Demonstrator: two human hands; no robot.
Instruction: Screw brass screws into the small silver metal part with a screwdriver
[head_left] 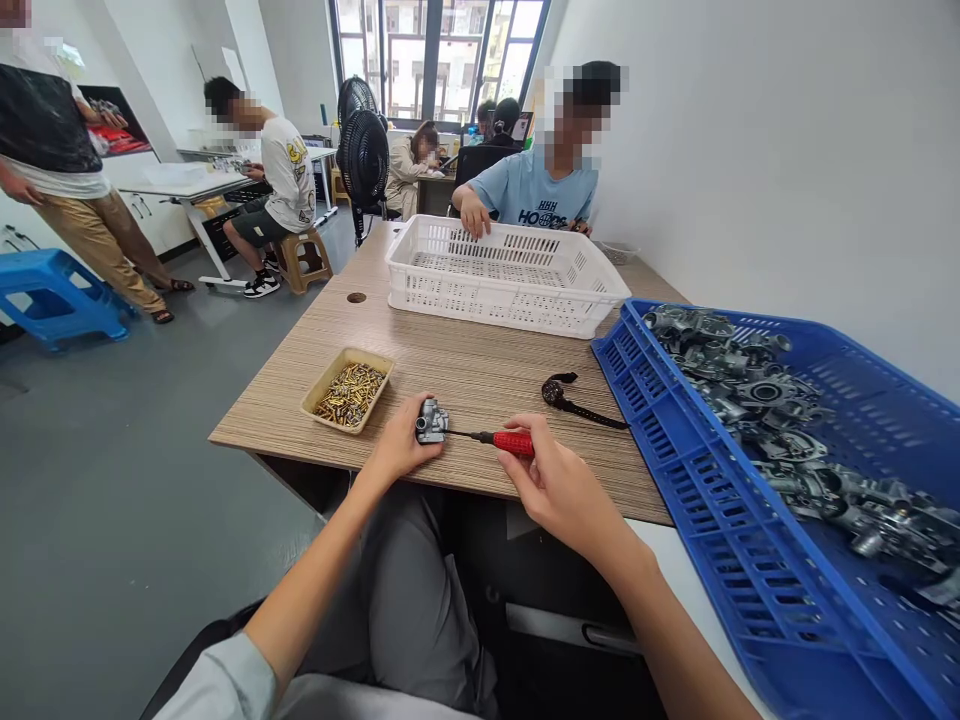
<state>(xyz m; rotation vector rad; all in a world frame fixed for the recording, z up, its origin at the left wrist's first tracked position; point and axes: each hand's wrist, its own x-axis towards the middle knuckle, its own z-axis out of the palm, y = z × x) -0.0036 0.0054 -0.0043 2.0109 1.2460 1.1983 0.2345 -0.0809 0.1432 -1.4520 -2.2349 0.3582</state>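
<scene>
My left hand (403, 440) grips a small grey metal part (432, 422) near the front edge of the wooden table. In my right hand (551, 475) is a screwdriver with a red handle (514, 443); its dark shaft points left and its end meets the right side of the metal part. Just left of my left hand stands a cream tray (308, 404) full of small brass-coloured and silver pieces (349, 393). A black wristwatch (553, 392) lies on the table beyond my right hand.
A blue crate (675, 452) with many metal parts (765, 391) stands at the right. Across the table (292, 375), a person in a light blue shirt rests a hand on a white basket (480, 302). Further back are a fan (364, 158), stools and other people.
</scene>
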